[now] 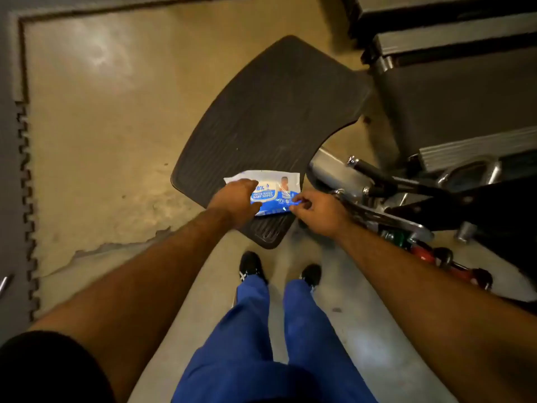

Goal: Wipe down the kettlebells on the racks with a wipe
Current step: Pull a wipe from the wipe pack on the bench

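A blue and white pack of baby wipes [276,187] is held out in front of me above a dark ribbed floor mat [270,123]. My left hand [236,200] grips the pack from its left side, with the fingers wrapped under it. My right hand [315,210] pinches the pack's lower right edge between thumb and fingers. A red kettlebell [421,253] and further red and dark weights [470,274] sit low on the right, partly hidden behind my right forearm. No loose wipe is visible.
Chrome and black gym machine parts [392,184] and grey steps [453,39] crowd the right side. Worn beige floor [101,126] lies to the left, bordered by dark interlocking mat tiles [14,170]. My blue trousers and black shoes [252,266] are below.
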Demonstrator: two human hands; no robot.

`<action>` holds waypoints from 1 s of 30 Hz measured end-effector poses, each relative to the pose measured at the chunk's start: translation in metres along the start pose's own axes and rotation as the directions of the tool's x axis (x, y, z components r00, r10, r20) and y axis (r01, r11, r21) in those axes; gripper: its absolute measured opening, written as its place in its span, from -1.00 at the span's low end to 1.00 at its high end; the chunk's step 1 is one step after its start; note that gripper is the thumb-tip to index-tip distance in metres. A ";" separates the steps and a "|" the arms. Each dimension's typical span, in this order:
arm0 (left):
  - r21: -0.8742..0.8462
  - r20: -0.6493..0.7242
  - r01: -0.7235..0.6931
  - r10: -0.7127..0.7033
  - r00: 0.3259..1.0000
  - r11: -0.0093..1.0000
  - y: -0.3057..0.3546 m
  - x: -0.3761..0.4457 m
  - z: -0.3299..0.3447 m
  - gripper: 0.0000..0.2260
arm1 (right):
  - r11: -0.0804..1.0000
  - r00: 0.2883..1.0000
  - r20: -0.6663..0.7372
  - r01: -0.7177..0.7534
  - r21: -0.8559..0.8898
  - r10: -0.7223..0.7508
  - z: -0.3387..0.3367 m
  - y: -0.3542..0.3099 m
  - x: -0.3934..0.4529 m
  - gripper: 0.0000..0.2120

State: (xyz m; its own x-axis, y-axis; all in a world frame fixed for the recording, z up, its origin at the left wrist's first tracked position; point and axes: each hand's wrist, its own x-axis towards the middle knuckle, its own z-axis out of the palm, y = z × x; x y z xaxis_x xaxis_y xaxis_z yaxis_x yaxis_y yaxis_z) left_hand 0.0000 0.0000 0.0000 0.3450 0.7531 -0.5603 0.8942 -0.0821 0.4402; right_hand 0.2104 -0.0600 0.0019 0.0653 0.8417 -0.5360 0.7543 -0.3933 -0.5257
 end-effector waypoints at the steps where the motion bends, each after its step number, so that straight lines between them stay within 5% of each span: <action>1: -0.003 0.014 0.017 -0.017 1.000 1.000 -0.001 0.010 0.006 -0.51 | 1.000 1.000 0.013 -0.006 0.003 0.006 0.007 0.002 0.013 -0.68; 12: 0.257 0.040 -0.071 0.063 0.997 0.964 -0.022 0.071 0.060 -0.46 | 0.994 1.000 0.018 0.021 -0.105 -0.020 0.064 0.016 0.091 -0.39; 18: 0.309 -0.050 -0.085 0.105 0.993 0.947 -0.025 0.084 0.070 -0.50 | 0.988 0.999 -0.051 -0.006 -0.156 -0.002 0.075 0.020 0.102 -0.45; 30: 0.500 0.042 -0.234 0.247 0.968 0.834 -0.047 0.081 0.077 -0.38 | 0.995 0.993 -0.108 0.032 -0.099 -0.043 0.088 0.035 0.105 -0.40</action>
State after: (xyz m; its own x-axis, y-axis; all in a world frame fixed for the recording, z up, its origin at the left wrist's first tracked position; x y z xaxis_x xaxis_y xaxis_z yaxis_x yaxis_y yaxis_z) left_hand 0.0076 0.0147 -0.1203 0.5668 0.6814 -0.4631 0.8073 -0.5714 0.1473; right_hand 0.1866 -0.0175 -0.1309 0.1031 0.8926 -0.4389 0.8172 -0.3276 -0.4743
